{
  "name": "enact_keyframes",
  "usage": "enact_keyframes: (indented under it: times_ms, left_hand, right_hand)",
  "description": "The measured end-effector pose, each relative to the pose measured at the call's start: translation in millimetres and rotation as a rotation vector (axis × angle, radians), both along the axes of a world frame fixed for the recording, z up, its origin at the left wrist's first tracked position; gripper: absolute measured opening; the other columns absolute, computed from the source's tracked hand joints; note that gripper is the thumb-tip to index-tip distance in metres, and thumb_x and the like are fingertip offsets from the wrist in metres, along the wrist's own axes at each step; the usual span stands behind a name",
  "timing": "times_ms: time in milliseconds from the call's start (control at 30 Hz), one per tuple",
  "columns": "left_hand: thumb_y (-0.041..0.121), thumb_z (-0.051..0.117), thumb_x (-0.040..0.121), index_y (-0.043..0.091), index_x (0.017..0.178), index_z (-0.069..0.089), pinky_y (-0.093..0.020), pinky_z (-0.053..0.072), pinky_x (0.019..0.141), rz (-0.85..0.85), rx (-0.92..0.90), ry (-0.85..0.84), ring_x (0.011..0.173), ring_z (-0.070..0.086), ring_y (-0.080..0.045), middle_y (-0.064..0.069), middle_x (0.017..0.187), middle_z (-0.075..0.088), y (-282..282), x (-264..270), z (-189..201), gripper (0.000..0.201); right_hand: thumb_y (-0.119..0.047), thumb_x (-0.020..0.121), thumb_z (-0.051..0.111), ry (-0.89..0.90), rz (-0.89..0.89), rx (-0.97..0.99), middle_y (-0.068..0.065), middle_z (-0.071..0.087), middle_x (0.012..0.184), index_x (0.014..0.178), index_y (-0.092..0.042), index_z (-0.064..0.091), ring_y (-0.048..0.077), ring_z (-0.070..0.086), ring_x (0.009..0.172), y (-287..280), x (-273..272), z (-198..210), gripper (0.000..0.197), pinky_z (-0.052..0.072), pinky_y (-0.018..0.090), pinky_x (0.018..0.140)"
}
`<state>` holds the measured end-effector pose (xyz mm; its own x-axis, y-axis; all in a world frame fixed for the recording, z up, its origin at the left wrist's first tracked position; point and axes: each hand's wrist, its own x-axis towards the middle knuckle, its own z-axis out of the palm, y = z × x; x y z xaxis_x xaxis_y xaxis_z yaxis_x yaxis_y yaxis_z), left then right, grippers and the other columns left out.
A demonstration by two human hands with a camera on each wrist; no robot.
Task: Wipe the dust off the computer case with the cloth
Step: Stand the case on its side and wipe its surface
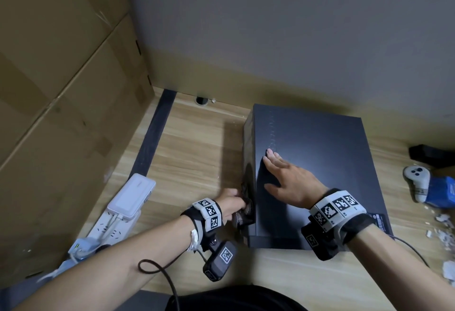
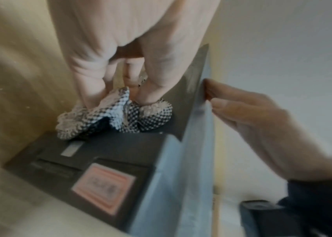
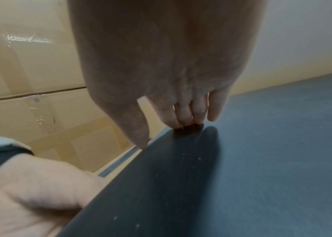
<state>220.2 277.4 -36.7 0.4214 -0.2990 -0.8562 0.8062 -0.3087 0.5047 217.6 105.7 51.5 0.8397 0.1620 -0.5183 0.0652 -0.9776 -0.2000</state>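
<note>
A black computer case (image 1: 320, 158) lies flat on the wooden floor. My left hand (image 1: 230, 203) grips a crumpled black-and-white checked cloth (image 1: 246, 208) and holds it against the case's left side wall. In the left wrist view the cloth (image 2: 120, 115) is bunched under my fingers (image 2: 151, 89) on the dark side panel (image 2: 104, 154). My right hand (image 1: 285, 177) lies flat on the case's top near its left edge, fingers straight. In the right wrist view its fingertips (image 3: 185, 121) press the dusty top panel (image 3: 262, 160).
Stacked cardboard boxes (image 1: 56, 88) stand on the left. A white power strip with a charger (image 1: 123, 207) lies left of the case. A white controller (image 1: 416, 180), a blue item and white debris (image 1: 443, 236) lie on the right. A grey wall is behind.
</note>
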Motion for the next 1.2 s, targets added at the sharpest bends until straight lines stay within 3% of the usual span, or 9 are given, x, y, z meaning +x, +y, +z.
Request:
enact_keyframes:
  times_ms: [133, 267, 400, 700, 833, 900, 1000, 1100, 1200]
  left_hand:
    - [0.000, 0.057, 0.087, 0.020, 0.116, 0.058, -0.032, 0.043, 0.077, 0.003, 0.029, -0.062, 0.107, 0.055, -0.025, -0.006, 0.111, 0.058, -1.0, 9.1, 12.8, 0.035]
    - [-0.002, 0.060, 0.085, 0.023, 0.088, 0.058, -0.018, 0.034, 0.042, 0.054, 0.000, -0.224, 0.069, 0.049, -0.014, -0.004, 0.086, 0.056, -6.0, 21.5, 20.9, 0.025]
    - [-0.010, 0.056, 0.085, 0.020, 0.076, 0.058, -0.025, 0.051, 0.055, 0.157, -0.029, -0.233, 0.069, 0.058, -0.017, -0.005, 0.074, 0.059, -15.4, 44.8, 27.4, 0.032]
    - [-0.012, 0.047, 0.085, 0.002, 0.093, 0.063, -0.030, 0.049, 0.068, 0.243, -0.041, -0.239, 0.078, 0.059, -0.025, -0.015, 0.082, 0.062, -41.8, 111.9, 8.2, 0.022]
    - [-0.011, 0.047, 0.086, 0.011, 0.070, 0.055, -0.030, 0.048, 0.067, 0.234, 0.038, -0.204, 0.078, 0.055, -0.023, -0.010, 0.073, 0.057, -44.2, 126.4, -14.1, 0.028]
    - [-0.001, 0.051, 0.087, 0.008, 0.093, 0.063, -0.038, 0.053, 0.087, 0.147, 0.034, -0.158, 0.092, 0.058, -0.025, -0.016, 0.095, 0.063, -44.4, 126.7, -29.2, 0.016]
    - [0.007, 0.047, 0.094, 0.003, 0.142, 0.041, -0.042, 0.037, 0.110, 0.147, 0.077, -0.093, 0.130, 0.047, -0.029, -0.014, 0.143, 0.046, -42.7, 121.7, -48.2, 0.048]
    - [0.005, 0.036, 0.100, 0.001, 0.149, 0.025, -0.036, 0.028, 0.114, 0.192, 0.079, -0.042, 0.140, 0.032, -0.030, -0.016, 0.153, 0.030, -37.1, 108.8, -47.2, 0.050]
    - [0.007, 0.032, 0.101, -0.001, 0.136, 0.040, -0.038, 0.034, 0.110, 0.209, 0.065, 0.037, 0.127, 0.042, -0.027, -0.012, 0.143, 0.037, -27.9, 88.2, -55.0, 0.037]
  right_hand:
    - [-0.042, 0.095, 0.049, -0.002, -0.001, 0.012, -0.001, -0.003, 0.166, 0.158, -0.017, 0.010, 0.010, 0.002, 0.152, -0.5, 1.7, -0.6, 0.078, 0.019, 0.028, 0.119]
    - [-0.035, 0.096, 0.048, -0.002, -0.002, 0.029, -0.001, -0.002, 0.166, 0.158, -0.018, 0.011, 0.008, 0.002, 0.152, -2.6, 2.3, -0.5, 0.075, 0.017, 0.026, 0.118]
    - [-0.028, 0.094, 0.047, -0.007, -0.011, 0.042, -0.003, 0.000, 0.166, 0.158, -0.020, 0.013, 0.008, 0.003, 0.152, -4.5, 3.0, -1.2, 0.073, 0.020, 0.029, 0.121]
    - [-0.034, 0.093, 0.048, 0.009, -0.013, 0.077, -0.004, 0.000, 0.166, 0.158, -0.022, 0.012, 0.008, 0.003, 0.152, -8.4, 4.2, -0.8, 0.075, 0.020, 0.028, 0.119]
    - [-0.032, 0.094, 0.048, 0.004, -0.009, 0.095, -0.003, 0.000, 0.166, 0.158, -0.021, 0.012, 0.008, 0.002, 0.152, -9.1, 5.0, -1.5, 0.075, 0.015, 0.023, 0.118]
    - [-0.032, 0.094, 0.048, 0.002, -0.008, 0.102, -0.004, 0.001, 0.166, 0.158, -0.021, 0.013, 0.008, 0.002, 0.152, -9.2, 4.9, -2.1, 0.075, 0.011, 0.020, 0.117]
    - [-0.034, 0.094, 0.048, 0.000, -0.010, 0.103, -0.004, 0.001, 0.166, 0.158, -0.021, 0.013, 0.007, 0.003, 0.152, -8.4, 4.2, -2.0, 0.075, 0.011, 0.020, 0.117]
    - [-0.035, 0.094, 0.048, -0.003, -0.014, 0.094, -0.003, 0.001, 0.166, 0.158, -0.021, 0.012, 0.007, 0.002, 0.152, -6.3, 3.8, -1.5, 0.075, 0.010, 0.019, 0.116]
    - [-0.036, 0.094, 0.048, -0.002, -0.016, 0.087, -0.003, 0.001, 0.166, 0.158, -0.020, 0.012, 0.007, 0.002, 0.152, -4.4, 3.8, -0.9, 0.075, 0.009, 0.018, 0.116]
